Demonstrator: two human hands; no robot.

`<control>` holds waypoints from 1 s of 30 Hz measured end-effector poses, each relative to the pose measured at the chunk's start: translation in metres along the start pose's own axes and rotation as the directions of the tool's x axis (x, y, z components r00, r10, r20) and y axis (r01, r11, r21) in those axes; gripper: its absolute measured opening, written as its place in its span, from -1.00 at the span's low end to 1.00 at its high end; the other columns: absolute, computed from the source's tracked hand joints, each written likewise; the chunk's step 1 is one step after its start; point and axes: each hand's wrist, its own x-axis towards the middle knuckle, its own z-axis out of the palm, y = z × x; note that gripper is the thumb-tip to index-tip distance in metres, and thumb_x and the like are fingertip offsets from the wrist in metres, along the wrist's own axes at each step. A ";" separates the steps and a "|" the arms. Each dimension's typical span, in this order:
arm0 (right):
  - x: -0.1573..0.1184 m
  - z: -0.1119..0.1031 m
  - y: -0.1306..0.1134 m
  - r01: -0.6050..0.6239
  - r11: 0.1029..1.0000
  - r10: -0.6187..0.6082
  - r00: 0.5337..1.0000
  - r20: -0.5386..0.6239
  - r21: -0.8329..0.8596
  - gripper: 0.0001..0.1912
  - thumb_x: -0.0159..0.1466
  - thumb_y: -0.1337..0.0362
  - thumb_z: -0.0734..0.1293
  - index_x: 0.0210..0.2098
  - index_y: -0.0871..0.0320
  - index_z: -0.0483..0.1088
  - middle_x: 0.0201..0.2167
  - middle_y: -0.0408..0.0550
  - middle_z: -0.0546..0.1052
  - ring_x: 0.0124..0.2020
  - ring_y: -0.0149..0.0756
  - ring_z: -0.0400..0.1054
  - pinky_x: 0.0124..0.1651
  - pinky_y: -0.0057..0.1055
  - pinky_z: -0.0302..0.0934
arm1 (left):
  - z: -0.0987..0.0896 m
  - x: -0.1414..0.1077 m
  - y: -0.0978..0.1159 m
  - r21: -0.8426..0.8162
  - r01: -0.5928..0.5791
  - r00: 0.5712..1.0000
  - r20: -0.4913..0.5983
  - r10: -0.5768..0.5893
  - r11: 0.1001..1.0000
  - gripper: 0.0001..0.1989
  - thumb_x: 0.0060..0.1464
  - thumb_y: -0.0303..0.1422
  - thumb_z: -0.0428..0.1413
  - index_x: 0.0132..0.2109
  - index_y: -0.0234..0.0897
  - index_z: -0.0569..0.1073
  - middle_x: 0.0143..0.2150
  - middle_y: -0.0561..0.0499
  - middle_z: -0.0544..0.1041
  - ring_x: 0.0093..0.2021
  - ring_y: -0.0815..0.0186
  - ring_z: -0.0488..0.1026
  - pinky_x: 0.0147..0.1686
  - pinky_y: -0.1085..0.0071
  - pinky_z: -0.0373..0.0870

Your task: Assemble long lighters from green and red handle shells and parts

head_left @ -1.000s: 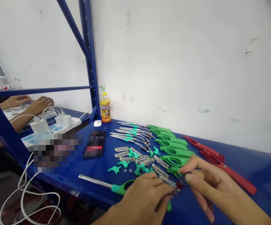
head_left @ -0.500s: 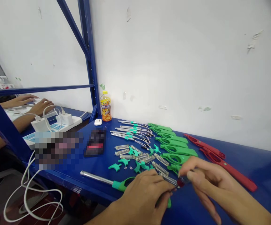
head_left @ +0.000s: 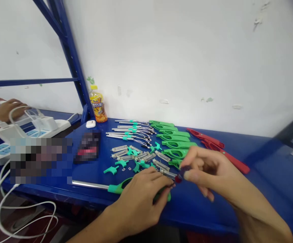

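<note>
In the head view, near the front edge of the blue table point(head_left: 202, 211): green long-barrelled lighter point(head_left: 114, 189), clasped around its handle by the left hand point(head_left: 145, 197). Pinched between thumb and forefinger of the right hand point(head_left: 207, 170): small dark tool point(head_left: 182, 174) with a red end, too blurred to identify. For the lighter, likely low weight, stiff plastic, slick metal barrel point(head_left: 92, 185); best held by the handle.

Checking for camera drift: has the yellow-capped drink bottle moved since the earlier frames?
No: the yellow-capped drink bottle stands in the same spot beside the blue rack post; both shifted left in the picture together, so the camera moved.
</note>
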 end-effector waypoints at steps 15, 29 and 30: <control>-0.002 0.001 -0.010 0.053 0.995 -0.058 0.996 0.065 0.085 -0.82 0.43 0.12 0.51 -0.21 0.06 0.52 -0.66 -0.34 0.51 -0.72 -0.61 0.08 -0.67 -0.74 -0.05 | -0.004 0.000 -0.003 -0.010 0.027 0.999 0.020 -0.027 1.000 -0.78 0.48 -0.46 0.00 0.05 -0.14 0.52 -0.10 0.06 0.64 -0.10 0.22 0.53 -0.05 0.29 0.42; -0.009 -0.014 -0.017 0.164 0.964 -0.241 0.873 -0.424 -0.211 -0.55 0.40 -0.12 0.47 -0.40 0.08 0.42 -0.73 -0.33 0.35 -0.74 -0.54 0.13 -0.67 -0.64 -0.03 | -0.006 0.001 -0.004 -0.047 0.104 0.994 0.025 -0.103 0.993 -0.70 0.52 -0.45 -0.09 0.18 -0.04 0.43 -0.03 0.13 0.66 0.00 0.30 0.59 0.01 0.35 0.47; -0.013 -0.021 -0.018 0.151 0.956 -0.252 0.858 -0.448 -0.250 -0.53 0.40 -0.14 0.46 -0.41 0.08 0.42 -0.72 -0.32 0.35 -0.74 -0.52 0.13 -0.67 -0.62 -0.01 | -0.006 0.001 -0.004 -0.043 0.096 0.995 0.023 -0.095 0.994 -0.71 0.51 -0.46 -0.09 0.16 -0.06 0.45 -0.04 0.12 0.66 -0.02 0.29 0.59 0.00 0.35 0.47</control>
